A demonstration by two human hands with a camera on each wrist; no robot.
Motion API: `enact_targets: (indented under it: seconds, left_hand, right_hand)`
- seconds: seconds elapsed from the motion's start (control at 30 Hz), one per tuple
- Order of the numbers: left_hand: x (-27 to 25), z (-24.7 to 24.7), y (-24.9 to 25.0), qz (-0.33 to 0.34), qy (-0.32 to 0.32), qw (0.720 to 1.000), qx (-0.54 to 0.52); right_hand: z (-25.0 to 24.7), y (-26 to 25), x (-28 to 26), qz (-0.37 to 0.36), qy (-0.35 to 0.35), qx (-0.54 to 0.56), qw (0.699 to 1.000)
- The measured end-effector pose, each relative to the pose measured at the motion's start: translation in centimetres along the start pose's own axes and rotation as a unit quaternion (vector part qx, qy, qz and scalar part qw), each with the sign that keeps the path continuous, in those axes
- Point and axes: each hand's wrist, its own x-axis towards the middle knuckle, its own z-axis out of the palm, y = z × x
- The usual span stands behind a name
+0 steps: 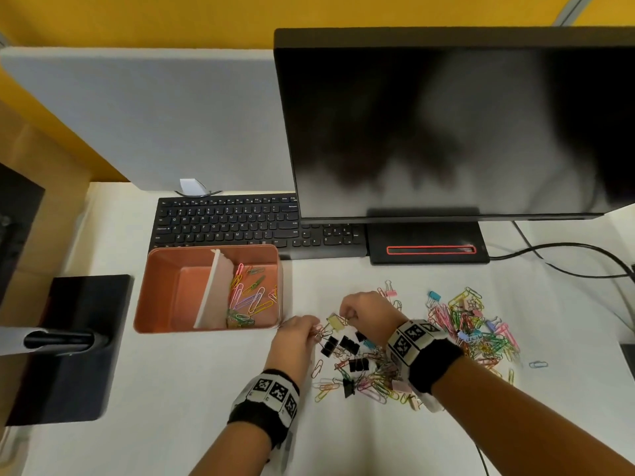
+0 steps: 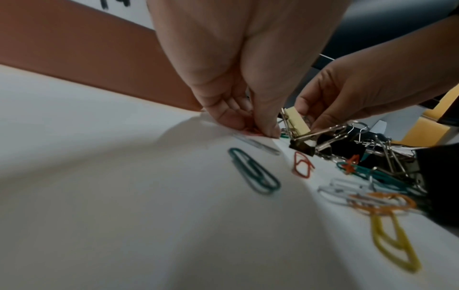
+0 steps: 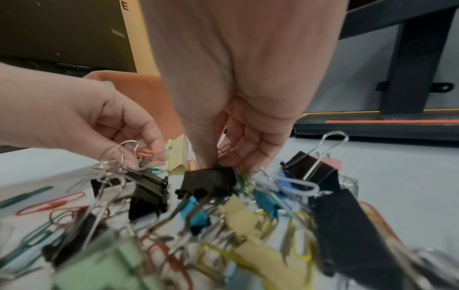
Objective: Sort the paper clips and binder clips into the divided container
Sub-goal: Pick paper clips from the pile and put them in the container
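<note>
A terracotta container (image 1: 158,280) with a white divider (image 1: 213,290) stands left of centre. Several coloured paper clips (image 1: 247,297) lie in its right compartment; the left one shows bare floor. On the white table, mixed paper clips and binder clips (image 1: 474,324) lie spread, with black binder clips (image 1: 348,343) nearer me. My left hand (image 1: 314,333) pinches a few paper clips (image 3: 149,157) against the table by the container's front corner. My right hand (image 1: 345,316) pinches a thin paper clip (image 3: 224,150) just beside a pale yellow binder clip (image 2: 296,121).
A black keyboard (image 1: 240,221) lies behind the container, and a dark monitor (image 1: 446,125) on its base (image 1: 429,249) stands behind the clips. Cables (image 1: 567,259) run at the right. A black stand plate (image 1: 68,348) sits at the left. One blue paper clip (image 1: 537,364) lies apart.
</note>
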Motion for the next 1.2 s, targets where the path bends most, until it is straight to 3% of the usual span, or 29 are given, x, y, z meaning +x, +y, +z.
enact_targets:
  seconds: [0.1,0.27,0.5,0.67,0.77,0.87,0.97,1.07,1.2]
  left_hand:
    - [0.1,-0.2,0.0,0.003,-0.010,1.000,0.004]
    - [-0.7,-1.0,0.2,-0.005,0.004,1.000,-0.024]
    - [-5.6,-6.6,3.3,0.110,0.120,0.986,-0.026]
    - [-5.5,-13.6,3.9,0.079,0.236,0.968,-0.022]
    - [-3.4,-15.8,2.6,0.023,0.261,0.965,-0.001]
    - [-2.6,-16.0,1.3,-0.009,0.230,0.972,0.040]
    - [-4.1,-15.0,1.3,0.077,0.226,0.971,0.026]
    - [-6.1,-12.0,0.8,0.132,0.121,0.984,-0.001]
    - [-6.8,-6.2,-1.1,0.128,-0.025,0.991,0.037]
  right_hand:
    - [-0.1,-0.2,-0.1,0.010,-0.006,-0.006,1.000]
    - [-0.2,0.3,-1.9,0.014,0.070,0.087,0.994]
    - [-3.2,-2.9,-5.2,-0.087,0.190,0.177,0.962]
    - [-5.9,-10.2,-3.7,-0.195,0.215,0.197,0.936]
    - [-6.1,-14.1,-1.8,-0.217,0.216,0.200,0.931]
    - [-5.6,-15.1,-1.0,-0.192,0.197,0.230,0.933]
    - [-4.7,-12.0,-1.8,-0.164,0.204,0.219,0.940]
    - [-3.5,-6.2,-3.6,-0.077,0.207,0.183,0.958]
    - [-2.3,0.3,-5.3,0.047,0.214,0.177,0.960]
